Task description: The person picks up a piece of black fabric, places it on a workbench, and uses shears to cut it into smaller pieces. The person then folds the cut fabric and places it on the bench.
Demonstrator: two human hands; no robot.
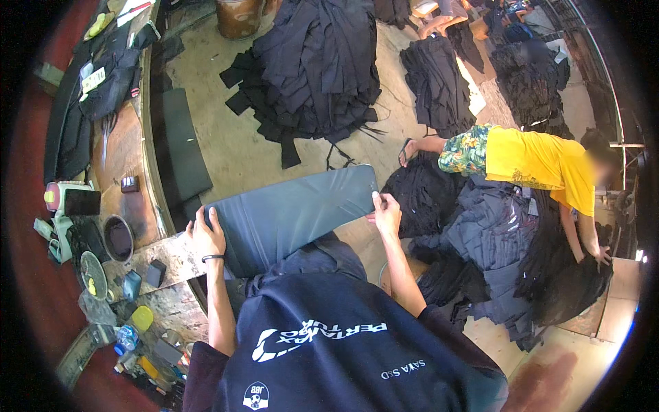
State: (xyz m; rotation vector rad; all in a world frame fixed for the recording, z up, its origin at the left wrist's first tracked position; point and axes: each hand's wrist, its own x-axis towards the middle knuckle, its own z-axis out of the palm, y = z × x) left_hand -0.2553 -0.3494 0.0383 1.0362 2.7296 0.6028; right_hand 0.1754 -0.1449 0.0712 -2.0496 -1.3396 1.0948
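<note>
A long dark grey sheet (pixel 295 216) with a smooth, slightly creased surface and rounded corners stretches across my lap, tilted up toward the right. My left hand (pixel 208 237) grips its left end, with the thumb on the upper face; a thin dark band circles that wrist. At the right end, my right hand (pixel 386 216) pinches the edge with the thumb on top. The fingers underneath are partly hidden. I cannot tell the sheet's exact material.
To the left runs a wooden workbench (pixel 130 147) with scissors (pixel 106 141), a round pot (pixel 118 237) and a phone (pixel 82 202). Dark cloth piles (pixel 316 62) lie ahead. At right, a person in a yellow shirt (pixel 528 161) bends over another dark pile (pixel 501 226).
</note>
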